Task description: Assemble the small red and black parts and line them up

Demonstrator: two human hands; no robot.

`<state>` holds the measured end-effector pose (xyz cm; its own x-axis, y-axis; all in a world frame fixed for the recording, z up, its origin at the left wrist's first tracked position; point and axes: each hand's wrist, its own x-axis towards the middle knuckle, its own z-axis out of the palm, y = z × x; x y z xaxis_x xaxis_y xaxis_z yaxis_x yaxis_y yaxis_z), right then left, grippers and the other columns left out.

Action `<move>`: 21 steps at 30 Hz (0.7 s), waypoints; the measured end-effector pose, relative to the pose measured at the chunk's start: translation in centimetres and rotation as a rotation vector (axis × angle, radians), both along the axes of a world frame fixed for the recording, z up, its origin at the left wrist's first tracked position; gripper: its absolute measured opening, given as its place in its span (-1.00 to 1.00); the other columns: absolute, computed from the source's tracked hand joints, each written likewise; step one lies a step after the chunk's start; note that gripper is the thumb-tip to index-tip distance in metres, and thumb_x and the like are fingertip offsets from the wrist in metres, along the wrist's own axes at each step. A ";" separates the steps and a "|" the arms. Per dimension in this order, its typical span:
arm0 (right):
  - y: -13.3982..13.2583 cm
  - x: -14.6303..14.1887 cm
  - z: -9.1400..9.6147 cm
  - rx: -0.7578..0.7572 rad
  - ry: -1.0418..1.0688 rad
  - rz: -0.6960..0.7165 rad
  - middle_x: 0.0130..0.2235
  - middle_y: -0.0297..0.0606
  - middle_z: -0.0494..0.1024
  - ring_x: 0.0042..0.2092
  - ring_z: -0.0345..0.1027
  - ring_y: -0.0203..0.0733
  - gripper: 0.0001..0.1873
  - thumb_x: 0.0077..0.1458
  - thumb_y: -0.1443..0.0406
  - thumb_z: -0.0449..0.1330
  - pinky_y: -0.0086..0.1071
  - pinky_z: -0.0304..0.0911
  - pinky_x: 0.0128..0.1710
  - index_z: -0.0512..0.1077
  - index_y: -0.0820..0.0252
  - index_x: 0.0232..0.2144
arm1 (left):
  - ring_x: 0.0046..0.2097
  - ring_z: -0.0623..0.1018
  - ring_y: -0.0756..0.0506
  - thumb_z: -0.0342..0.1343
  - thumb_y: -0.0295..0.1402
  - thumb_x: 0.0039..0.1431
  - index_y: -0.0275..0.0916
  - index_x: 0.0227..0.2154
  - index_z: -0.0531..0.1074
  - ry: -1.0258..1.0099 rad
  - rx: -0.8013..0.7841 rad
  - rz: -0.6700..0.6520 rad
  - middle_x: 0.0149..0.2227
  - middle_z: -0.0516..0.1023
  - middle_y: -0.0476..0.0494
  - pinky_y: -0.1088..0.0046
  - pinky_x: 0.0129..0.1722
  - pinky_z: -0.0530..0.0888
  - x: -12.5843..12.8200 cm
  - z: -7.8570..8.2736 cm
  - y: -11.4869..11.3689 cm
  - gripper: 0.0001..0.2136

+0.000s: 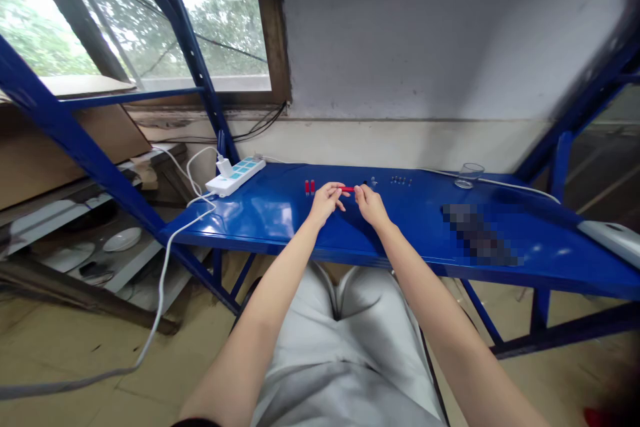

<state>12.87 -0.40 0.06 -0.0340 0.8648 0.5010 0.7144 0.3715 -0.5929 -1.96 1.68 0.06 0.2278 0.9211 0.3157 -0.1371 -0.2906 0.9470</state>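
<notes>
Between my two hands is a small red tube-like piece [347, 189], held level above the blue table [250, 221]. The fingertips of my left hand [327, 201] pinch its left end. At its right end, my right hand [369, 202] grips it between thumb and fingers. Two similar red pieces [310, 187] stand side by side on the table, just left of my left hand. Beyond my right hand lie small clear and dark bits [373, 181], too small to name. Farther right, several tiny metallic pieces [400, 180] form a row.
A white power strip [235, 177] with a plug and cable lies at the table's left end. On the right are a clear glass cup [469, 176], a blurred-out dark object [477, 233] and a pale device [610, 243] at the edge. Blue frame posts flank the table.
</notes>
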 end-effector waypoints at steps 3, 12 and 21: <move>0.3 0.0 -0.3 0.043 0.077 0.078 -0.48 -0.29 0.40 -0.48 0.27 -0.27 -0.63 0.20 0.08 -0.19 -0.43 0.12 -0.41 0.27 0.16 -0.35 | -0.64 0.44 0.10 0.02 -0.31 0.14 -0.34 -0.21 0.32 -0.004 -0.021 0.030 -0.34 0.54 -0.19 0.64 -0.70 0.13 -0.1 0.0 0.1 -0.78; 0.9 0.0 -0.9 0.054 0.148 0.203 -0.34 -0.24 0.46 -0.39 0.33 -0.28 -0.74 0.15 0.16 -0.06 -0.42 0.19 -0.34 0.28 0.18 -0.23 | -0.67 0.42 0.10 0.02 -0.31 0.14 -0.35 -0.28 0.33 0.000 -0.055 0.113 -0.41 0.54 -0.14 0.63 -0.71 0.10 -0.2 0.2 -0.1 -0.81; 1.1 0.3 -1.1 0.054 0.053 0.141 -0.27 -0.22 0.50 -0.33 0.34 -0.26 -0.78 0.10 0.25 -0.01 -0.42 0.19 -0.30 0.35 0.19 -0.24 | -0.62 0.46 0.09 0.12 -0.28 0.05 -0.34 -0.23 0.34 0.035 -0.052 -0.003 -0.37 0.54 -0.15 0.64 -0.70 0.13 -0.2 -0.2 0.0 -0.73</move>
<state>13.12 0.67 -1.00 -0.1257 0.8252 0.5507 0.6210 0.4983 -0.6050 -2.19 1.73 -0.12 0.2405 0.9354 0.2590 -0.1044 -0.2404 0.9650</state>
